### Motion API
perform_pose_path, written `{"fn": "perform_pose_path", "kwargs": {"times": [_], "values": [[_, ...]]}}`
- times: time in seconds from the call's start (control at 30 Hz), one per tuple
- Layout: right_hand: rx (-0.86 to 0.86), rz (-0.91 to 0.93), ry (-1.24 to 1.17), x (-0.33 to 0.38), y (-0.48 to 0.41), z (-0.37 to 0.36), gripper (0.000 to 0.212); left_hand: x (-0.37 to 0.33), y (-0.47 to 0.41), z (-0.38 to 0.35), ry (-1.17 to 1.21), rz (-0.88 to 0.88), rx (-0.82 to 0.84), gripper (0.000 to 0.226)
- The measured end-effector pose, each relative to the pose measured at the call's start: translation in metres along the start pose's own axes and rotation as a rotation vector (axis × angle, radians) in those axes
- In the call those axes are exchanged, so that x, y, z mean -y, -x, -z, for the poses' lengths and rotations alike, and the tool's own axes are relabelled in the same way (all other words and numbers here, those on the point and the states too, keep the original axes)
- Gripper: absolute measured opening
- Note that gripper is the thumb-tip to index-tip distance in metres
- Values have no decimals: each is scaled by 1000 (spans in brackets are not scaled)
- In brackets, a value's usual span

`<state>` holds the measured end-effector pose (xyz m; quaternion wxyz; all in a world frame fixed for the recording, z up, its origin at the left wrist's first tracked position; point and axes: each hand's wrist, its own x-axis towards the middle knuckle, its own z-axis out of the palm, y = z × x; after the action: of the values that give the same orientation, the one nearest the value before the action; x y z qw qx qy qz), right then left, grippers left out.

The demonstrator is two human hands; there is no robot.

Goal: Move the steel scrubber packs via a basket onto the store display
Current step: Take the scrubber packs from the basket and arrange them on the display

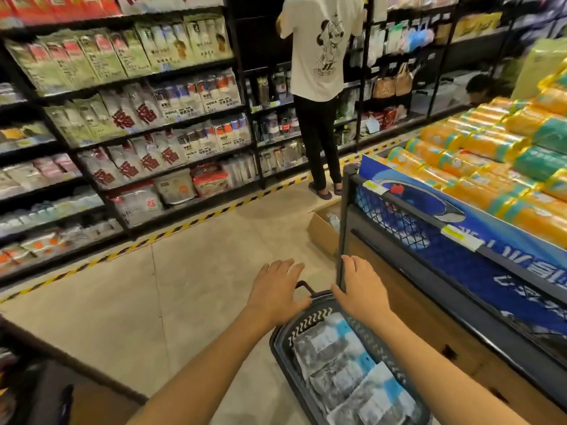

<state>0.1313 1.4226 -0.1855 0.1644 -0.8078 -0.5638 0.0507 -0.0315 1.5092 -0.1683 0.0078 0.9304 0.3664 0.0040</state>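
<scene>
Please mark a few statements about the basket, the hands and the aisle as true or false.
1. The basket holds scrubber packs. True.
2. The basket sits on top of the display. False: it is down beside the display, over the floor.
3. Both hands, left and right, are at the basket's far end. True.
4. The aisle ahead has nobody in it. False: a person in a white shirt stands at the shelves.
5. A cardboard box lies on the floor beyond the display. True.
</scene>
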Motion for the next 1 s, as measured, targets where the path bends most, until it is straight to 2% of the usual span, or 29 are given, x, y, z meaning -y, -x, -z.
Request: {"fn": "perform_pose_path", "kwargs": {"times": [0.23,0.47,0.6,0.7,0.83,0.9,1.0], "values": [[27,-198,8,-28,-30,-38,64,6,-74,-50,-7,-224,130,72],[128,-591,4,-70,-30,-91,67,-7,-153,-116,-22,-479,313,75],[153,-818,-14,-81,-29,-125,66,-7,-190,-157,4,-584,362,74],[210,-960,-24,-97,-19,-167,64,-9,-213,-200,24,-648,406,70],[331,-1111,-88,-125,5,-244,66,-12,-231,-278,35,-625,424,75],[391,-1152,-107,-141,17,-286,67,-11,-235,-325,-61,-627,492,77],[368,-1161,-89,-164,35,-350,68,-6,-237,-394,-118,-641,503,82]]}}
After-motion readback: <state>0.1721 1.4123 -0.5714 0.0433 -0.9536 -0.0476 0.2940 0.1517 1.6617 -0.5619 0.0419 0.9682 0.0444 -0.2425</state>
